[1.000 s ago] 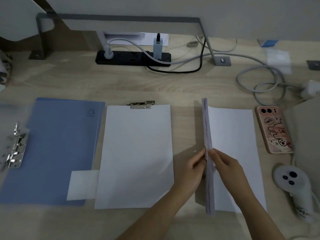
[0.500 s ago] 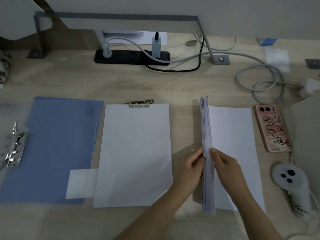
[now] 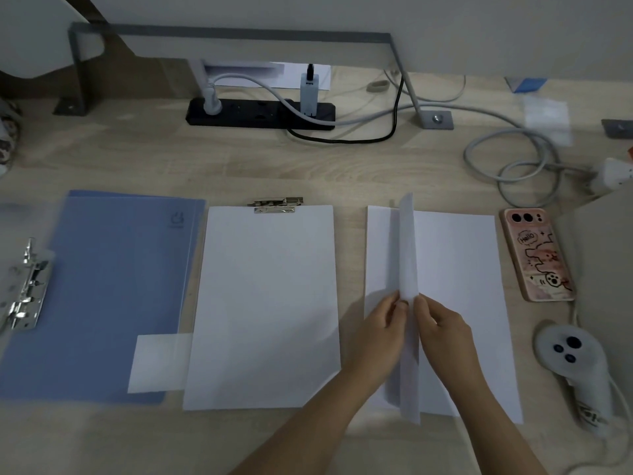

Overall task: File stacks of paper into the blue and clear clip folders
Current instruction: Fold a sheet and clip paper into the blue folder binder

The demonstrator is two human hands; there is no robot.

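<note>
A blue folder [image 3: 113, 286] lies open at the left, its metal ring clip [image 3: 25, 286] at the far left edge. Beside it a white paper stack [image 3: 267, 303] lies under a top metal clip [image 3: 275, 204]; the clear folder beneath it is hard to make out. To the right, loose white sheets [image 3: 459, 269] lie flat. A paper bundle [image 3: 407, 252] stands on its long edge over them, pinched between my left hand [image 3: 380, 330] and my right hand [image 3: 442, 330].
A small white slip [image 3: 157, 363] overlaps the blue folder's lower right corner. A pink phone [image 3: 536, 255] and a white controller [image 3: 575, 368] lie right of the sheets. A power strip [image 3: 260, 113], cables [image 3: 513, 159] and a grey metal frame [image 3: 233, 32] sit at the back.
The upright bundle has tilted and now shows a pale face. White paper now also lies flat to its left. Both hands stay pinched on it.
</note>
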